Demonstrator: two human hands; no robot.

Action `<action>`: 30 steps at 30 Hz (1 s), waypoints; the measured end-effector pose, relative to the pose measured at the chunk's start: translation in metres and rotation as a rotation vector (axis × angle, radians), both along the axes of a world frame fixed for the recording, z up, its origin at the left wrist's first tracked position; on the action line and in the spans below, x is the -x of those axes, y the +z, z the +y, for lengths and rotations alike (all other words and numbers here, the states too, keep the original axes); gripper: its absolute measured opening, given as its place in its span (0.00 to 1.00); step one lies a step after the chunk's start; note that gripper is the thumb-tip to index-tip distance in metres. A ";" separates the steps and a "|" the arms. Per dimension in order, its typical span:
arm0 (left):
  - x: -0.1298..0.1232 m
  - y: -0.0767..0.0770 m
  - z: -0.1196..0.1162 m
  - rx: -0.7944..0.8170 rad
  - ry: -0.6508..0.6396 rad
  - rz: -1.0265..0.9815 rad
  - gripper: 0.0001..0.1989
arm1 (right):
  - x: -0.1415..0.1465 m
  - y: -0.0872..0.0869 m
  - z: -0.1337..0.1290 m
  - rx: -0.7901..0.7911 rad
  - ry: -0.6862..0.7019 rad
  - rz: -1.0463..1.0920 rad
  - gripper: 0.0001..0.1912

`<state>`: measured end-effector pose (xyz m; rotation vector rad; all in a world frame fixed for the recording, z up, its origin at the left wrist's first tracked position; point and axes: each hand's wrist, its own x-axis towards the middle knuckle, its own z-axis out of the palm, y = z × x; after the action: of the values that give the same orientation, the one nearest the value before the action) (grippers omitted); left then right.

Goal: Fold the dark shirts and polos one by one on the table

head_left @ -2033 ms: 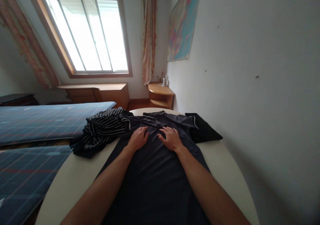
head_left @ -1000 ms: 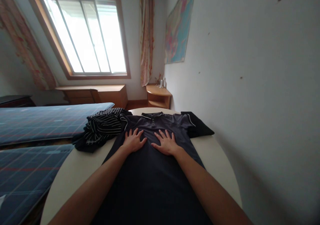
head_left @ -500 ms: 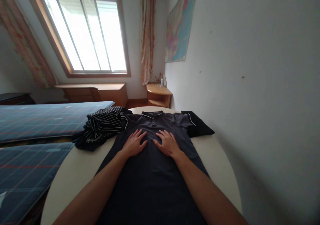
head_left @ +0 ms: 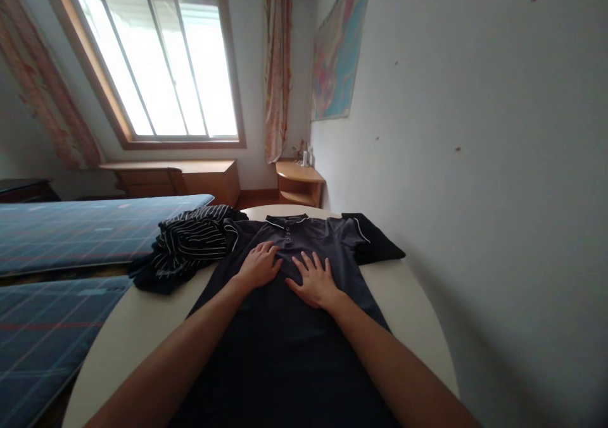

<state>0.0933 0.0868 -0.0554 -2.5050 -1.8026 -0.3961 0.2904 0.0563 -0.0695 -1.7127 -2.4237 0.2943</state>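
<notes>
A dark polo shirt (head_left: 294, 339) with white-edged collar and sleeves lies spread face up on a round cream table (head_left: 114, 352), its collar at the far side. My left hand (head_left: 259, 264) rests on the upper chest, left of the buttons, palm down with nothing in it. To its right, my right hand (head_left: 314, 280) lies flat on the chest with fingers spread. A heap of black-and-white striped clothing (head_left: 194, 241) sits beside the left sleeve. Partly under the right sleeve is a black folded cloth (head_left: 382, 241).
Blue plaid mattresses (head_left: 95, 225) stand left of the table. A white wall (head_left: 498, 225) runs close along the right. Beyond the table are a wooden desk (head_left: 209, 168) and a small corner shelf (head_left: 299, 171).
My right hand has moved slightly nearer to me, its fingers more spread. My left hand has shifted a little toward the collar. The view has tilted slightly.
</notes>
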 end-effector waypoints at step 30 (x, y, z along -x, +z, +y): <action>-0.024 -0.022 0.057 0.017 0.126 -0.106 0.32 | -0.003 0.010 0.161 -0.112 0.130 0.017 0.31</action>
<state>0.1169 0.1433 -0.0776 -2.4074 -1.9970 -0.5196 0.2930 0.2174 -0.0591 -1.5042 -2.4933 0.1847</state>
